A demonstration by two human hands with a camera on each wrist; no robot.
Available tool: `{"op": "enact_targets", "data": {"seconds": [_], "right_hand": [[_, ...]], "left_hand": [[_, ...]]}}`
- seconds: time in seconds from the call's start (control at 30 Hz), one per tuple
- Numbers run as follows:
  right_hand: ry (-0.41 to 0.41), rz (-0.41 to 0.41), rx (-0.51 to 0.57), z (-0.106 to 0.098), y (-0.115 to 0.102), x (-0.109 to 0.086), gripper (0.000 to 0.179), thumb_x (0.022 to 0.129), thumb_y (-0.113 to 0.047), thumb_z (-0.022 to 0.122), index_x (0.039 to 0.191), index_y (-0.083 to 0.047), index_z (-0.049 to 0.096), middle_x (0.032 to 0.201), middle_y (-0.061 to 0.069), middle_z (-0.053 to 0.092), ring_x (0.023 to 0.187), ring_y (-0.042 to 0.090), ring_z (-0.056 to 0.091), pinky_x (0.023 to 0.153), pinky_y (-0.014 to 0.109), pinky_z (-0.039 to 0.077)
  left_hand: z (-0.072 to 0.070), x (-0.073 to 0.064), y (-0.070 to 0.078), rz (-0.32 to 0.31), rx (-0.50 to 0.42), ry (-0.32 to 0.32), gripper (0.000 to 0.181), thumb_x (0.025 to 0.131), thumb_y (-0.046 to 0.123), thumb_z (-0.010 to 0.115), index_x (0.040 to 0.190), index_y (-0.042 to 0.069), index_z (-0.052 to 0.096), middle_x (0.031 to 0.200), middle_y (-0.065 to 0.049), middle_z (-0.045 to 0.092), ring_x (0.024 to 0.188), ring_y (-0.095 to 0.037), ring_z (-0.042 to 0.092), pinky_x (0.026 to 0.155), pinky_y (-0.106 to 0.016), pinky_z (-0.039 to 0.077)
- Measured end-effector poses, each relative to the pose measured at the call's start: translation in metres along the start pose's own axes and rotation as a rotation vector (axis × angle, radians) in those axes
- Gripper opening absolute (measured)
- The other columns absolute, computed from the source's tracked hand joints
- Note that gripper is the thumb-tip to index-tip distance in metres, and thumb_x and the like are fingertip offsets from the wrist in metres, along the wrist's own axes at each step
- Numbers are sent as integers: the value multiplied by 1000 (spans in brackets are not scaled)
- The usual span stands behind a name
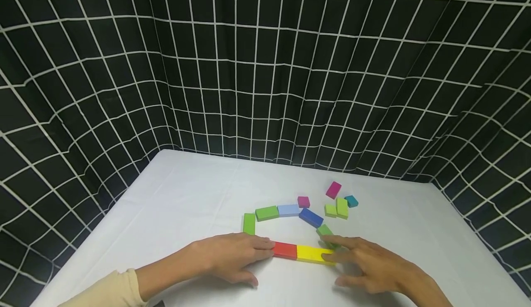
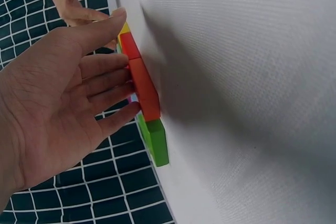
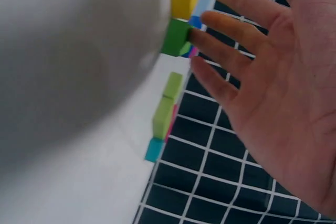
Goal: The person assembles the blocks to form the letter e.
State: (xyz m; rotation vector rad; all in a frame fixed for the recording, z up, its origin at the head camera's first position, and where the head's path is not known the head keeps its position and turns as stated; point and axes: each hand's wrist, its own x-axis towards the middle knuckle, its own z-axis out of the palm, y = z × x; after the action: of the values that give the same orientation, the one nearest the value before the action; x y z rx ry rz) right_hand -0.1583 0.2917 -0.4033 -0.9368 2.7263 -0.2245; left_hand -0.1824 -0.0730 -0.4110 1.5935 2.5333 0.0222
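Flat coloured blocks form a loop on the white table. My left hand lies over its near left side, straight fingertips at an orange block that the hand hides in the head view. A red block and a yellow block continue that near row. With fingers spread, my right hand has its fingertips at the yellow block's end and at a green block. A blue block, a light blue block, a green block and an upright-lying green block make up the rest.
Beyond the loop lie a small magenta block, a longer magenta block, a teal block and two lime blocks. A black curtain with a white grid encloses the back and sides of the white table.
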Motion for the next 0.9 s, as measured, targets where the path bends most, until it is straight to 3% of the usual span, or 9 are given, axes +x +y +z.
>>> {"op": "enact_targets", "data": {"seconds": [0.23,0.37,0.63,0.9], "right_hand": [[-11,49,83,0,0,1,47,83,-56,81,128,-42,73,160,3,51,143,39,51,105,67,49],[5,50,70,-2,3,-1,48,82,-58,82,127,-45,73,159,4,52,142,41,50,104,71,48],[-49,55,62,-1,5,0,50,85,-56,80,132,-43,70,157,6,55,137,44,54,103,73,47],[-37,51,74,0,3,0,50,84,-57,80,130,-41,72,156,6,57,135,44,57,103,71,48]], "left_hand": [[0,1,1,8,10,-3,66,97,52,69,152,19,54,158,4,53,147,-9,51,116,-30,48],[-1,2,0,10,33,7,66,97,52,69,152,18,54,158,5,54,146,-9,52,116,-29,48],[-5,2,1,1,35,-3,64,97,51,69,151,19,55,157,5,55,144,-10,54,115,-30,49],[-16,21,-4,43,55,-1,45,98,47,70,136,22,67,140,11,67,128,-7,63,110,-23,51]]}}
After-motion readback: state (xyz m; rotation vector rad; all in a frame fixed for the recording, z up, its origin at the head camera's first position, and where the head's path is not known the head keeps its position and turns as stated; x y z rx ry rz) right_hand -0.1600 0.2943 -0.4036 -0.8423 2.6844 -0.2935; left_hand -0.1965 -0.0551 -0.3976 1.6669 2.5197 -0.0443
